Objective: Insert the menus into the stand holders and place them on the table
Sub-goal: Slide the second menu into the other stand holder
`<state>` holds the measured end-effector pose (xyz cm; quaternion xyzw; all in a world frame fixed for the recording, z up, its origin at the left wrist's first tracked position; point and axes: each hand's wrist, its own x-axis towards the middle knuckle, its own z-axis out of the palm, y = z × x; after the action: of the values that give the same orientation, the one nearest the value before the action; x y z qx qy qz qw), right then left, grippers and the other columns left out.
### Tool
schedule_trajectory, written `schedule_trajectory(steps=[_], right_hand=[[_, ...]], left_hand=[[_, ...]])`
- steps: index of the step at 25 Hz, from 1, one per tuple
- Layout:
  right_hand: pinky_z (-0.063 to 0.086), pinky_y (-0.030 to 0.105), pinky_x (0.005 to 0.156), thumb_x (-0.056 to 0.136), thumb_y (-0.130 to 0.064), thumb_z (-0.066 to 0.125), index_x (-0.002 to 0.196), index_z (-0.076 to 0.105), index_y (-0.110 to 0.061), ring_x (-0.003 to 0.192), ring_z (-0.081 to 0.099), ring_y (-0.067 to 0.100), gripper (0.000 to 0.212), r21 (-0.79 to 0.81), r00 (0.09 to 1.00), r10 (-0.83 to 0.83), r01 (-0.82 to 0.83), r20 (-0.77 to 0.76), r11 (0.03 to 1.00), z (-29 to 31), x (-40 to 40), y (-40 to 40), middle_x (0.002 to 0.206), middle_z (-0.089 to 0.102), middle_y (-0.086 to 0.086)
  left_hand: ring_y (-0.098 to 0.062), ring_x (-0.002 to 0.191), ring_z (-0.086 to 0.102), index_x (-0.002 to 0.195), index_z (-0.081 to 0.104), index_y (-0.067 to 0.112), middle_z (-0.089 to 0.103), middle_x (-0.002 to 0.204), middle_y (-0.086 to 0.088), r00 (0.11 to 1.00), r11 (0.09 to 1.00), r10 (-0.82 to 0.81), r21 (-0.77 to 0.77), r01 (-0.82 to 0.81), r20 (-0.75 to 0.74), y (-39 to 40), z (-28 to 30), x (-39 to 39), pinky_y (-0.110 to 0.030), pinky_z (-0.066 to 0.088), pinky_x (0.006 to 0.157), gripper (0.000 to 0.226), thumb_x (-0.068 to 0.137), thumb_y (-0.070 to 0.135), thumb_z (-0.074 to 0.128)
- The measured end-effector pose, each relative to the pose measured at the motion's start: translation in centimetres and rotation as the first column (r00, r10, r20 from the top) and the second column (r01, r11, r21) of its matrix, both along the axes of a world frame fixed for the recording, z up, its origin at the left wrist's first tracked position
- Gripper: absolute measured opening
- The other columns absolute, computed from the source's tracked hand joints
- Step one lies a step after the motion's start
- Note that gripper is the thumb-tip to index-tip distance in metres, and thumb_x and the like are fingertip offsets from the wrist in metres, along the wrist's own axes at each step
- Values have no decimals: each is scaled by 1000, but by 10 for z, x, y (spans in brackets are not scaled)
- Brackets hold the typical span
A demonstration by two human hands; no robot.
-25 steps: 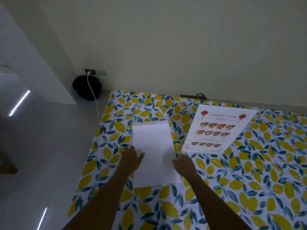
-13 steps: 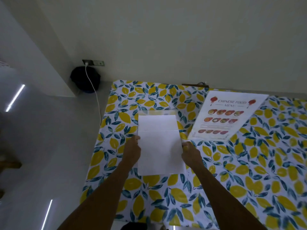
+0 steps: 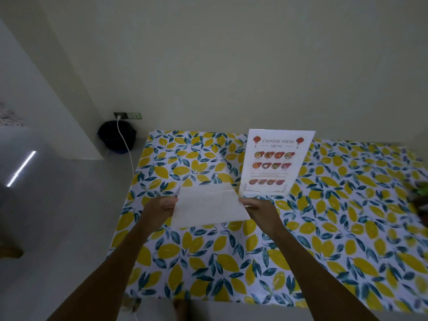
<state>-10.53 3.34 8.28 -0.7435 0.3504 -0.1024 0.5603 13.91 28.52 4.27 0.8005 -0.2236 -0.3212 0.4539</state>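
Left hand (image 3: 162, 208) and right hand (image 3: 257, 208) pinching opposite edges of blank white sheet (image 3: 209, 206), fingers closed; printed menu (image 3: 275, 162) lying just right of sheet on table (image 3: 324, 239).

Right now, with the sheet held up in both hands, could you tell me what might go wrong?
1. The white sheet is pinched only at its side edges by the left hand and right hand; it could bend or crease.
2. The menu stands just beyond the right hand, so a forward swing might knock it over.

Bare forearms, seemingly no sleeves.
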Motion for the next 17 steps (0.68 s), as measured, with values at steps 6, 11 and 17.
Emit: schedule_trajectory(steps=[6,11,17], right_hand=[[45,7,64,90,-18,66,108,74,-14,70,60,-5,20,-383,998,41,-53,-39,922,26,29,-9,80,71,-4],[37,24,60,93,-25,59,89,74,-12,68,60,19,20,-541,998,28,-52,-53,840,33,69,-29,79,72,10],[42,28,58,93,-27,60,82,71,-9,63,62,21,24,-556,998,-50,17,-44,831,41,95,-43,72,71,9]], left_hand=[[-24,106,66,109,73,12,70,118,-9,908,995,-96,60,78,408,-23,49,4,-40,53,93,23,92,22,61],[-25,87,66,100,70,1,67,81,7,812,996,-92,64,67,577,-49,75,30,-27,42,79,24,94,13,50],[-29,63,62,77,61,-1,65,66,-15,810,989,-146,75,126,568,-74,80,66,-38,43,58,26,94,18,59]])
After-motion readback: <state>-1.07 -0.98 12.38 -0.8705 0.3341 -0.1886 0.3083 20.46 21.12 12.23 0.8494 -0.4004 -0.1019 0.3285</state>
